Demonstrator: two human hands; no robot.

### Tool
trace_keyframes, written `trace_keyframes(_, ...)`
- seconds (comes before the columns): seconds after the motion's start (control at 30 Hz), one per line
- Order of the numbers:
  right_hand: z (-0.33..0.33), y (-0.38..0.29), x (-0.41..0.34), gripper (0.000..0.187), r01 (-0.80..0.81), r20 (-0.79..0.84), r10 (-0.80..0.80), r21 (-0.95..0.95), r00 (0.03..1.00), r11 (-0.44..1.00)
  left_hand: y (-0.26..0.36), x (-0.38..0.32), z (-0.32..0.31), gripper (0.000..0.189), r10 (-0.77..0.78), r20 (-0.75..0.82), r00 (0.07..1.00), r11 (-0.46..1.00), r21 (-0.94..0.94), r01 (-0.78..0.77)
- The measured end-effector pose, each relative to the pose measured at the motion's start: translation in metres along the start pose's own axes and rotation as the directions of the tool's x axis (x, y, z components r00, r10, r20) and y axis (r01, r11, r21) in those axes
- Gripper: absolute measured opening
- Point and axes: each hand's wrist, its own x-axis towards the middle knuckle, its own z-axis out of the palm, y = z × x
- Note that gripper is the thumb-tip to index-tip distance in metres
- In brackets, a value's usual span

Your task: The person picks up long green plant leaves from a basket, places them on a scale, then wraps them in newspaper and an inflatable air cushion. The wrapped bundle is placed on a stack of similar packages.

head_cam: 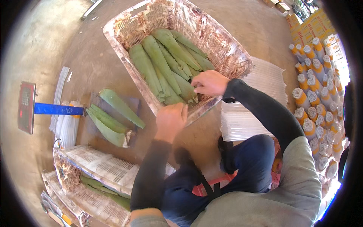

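Several thick green aloe vera leaves (170,62) lie lengthwise in a stained white plastic crate (232,48) in front of me. My right hand (208,82) is inside the near right end of the crate, fingers curled over the leaf butts; whether it grips one is not clear. My left hand (172,120) is at the crate's near rim, its fingers bent and hidden beneath it, so its hold cannot be made out. On the dark platform of a scale (92,124), to the left, rest a few more aloe leaves (122,107).
The scale's blue post (58,109) and display (27,107) stand at left. Stacked crates (105,167) with leaves are at lower left. White foam sleeves (255,119) lie right of the crate. Many wrapped rolls (313,82) and printed cartons (310,28) stand at far right.
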Motion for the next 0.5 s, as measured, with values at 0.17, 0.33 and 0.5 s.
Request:
trace_keyframes(0.17, 0.071, 0.038, 0.112, 0.046, -0.041, 0.287, 0.079, -0.135, 0.955, 0.99, -0.005, -0.007, 0.002, 0.02, -0.026, 0.061, 0.998, 1.0, 0.016, 0.025)
trace_keyframes(0.33, 0.146, 0.065, 0.173, 0.041, -0.112, 0.282, 0.127, -0.068, 0.951, 0.991, -0.002, 0.0, -0.003, 0.027, -0.015, 0.036, 0.999, 1.0, -0.007, 0.016)
trace_keyframes(0.5, 0.196, 0.084, 0.2, 0.038, -0.113, 0.25, 0.127, -0.069, 0.96, 0.991, -0.004, 0.002, -0.004, 0.03, 0.005, 0.024, 1.0, 0.998, -0.064, -0.004)
